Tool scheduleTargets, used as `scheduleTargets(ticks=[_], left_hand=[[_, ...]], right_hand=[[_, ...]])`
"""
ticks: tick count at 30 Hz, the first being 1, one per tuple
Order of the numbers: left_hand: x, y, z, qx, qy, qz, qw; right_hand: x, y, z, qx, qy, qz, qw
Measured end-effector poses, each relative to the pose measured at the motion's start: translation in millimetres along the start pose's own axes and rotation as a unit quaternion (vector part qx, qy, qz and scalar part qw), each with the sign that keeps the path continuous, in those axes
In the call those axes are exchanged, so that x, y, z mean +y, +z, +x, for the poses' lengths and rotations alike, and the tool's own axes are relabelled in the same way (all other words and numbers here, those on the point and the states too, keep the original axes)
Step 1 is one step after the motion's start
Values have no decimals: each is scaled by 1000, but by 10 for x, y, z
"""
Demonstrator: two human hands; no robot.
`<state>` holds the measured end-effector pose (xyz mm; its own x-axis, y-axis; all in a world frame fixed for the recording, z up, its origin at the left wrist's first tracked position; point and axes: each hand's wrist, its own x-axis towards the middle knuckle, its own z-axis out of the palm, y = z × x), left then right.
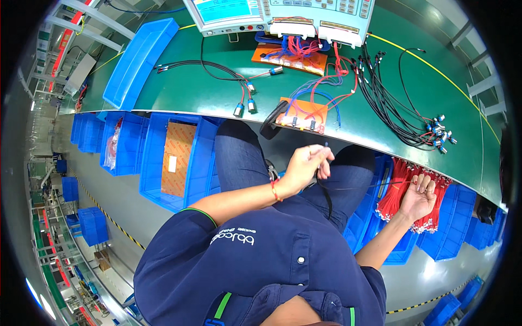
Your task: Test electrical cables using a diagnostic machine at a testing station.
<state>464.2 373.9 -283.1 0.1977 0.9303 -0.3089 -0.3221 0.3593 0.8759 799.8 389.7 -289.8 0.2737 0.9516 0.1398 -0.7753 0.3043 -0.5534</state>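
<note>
My left hand (308, 167) is closed in front of the bench edge, above my lap, with a dark tip poking up from its fingers. A thin black cable (375, 186) runs from it across my lap to my right hand (418, 196). The fingers of that hand are curled around the cable's other part, in front of a bundle of red wires (396, 187). At the bench edge, beyond my left hand, sits an orange test fixture (300, 115) with small dark connectors and red and blue wires. A dark ring-shaped object (272, 119) leans at its left side.
A test instrument (283, 19) stands at the back of the green bench (179, 92). Black cables with metal connectors (386, 98) lie right; several more cables (223, 68) lie left, near a blue tray (140, 64). Blue bins (155, 185) hang beneath the edge.
</note>
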Motion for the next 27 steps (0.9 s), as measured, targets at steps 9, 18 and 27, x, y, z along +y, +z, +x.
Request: scheduleTargets(ticks=[9,18,27], left_hand=[[1112,647,838,-105,345,150,921],[1116,-100,692,-8,378,203,903],[1195,-1737,746,234,307,676,628]], right_hand=[[-409,-56,345,-41,-68,-4,997],[-103,-205,1045,-30,-81,-15,996],[348,-115,1491,22,-112,49,992]])
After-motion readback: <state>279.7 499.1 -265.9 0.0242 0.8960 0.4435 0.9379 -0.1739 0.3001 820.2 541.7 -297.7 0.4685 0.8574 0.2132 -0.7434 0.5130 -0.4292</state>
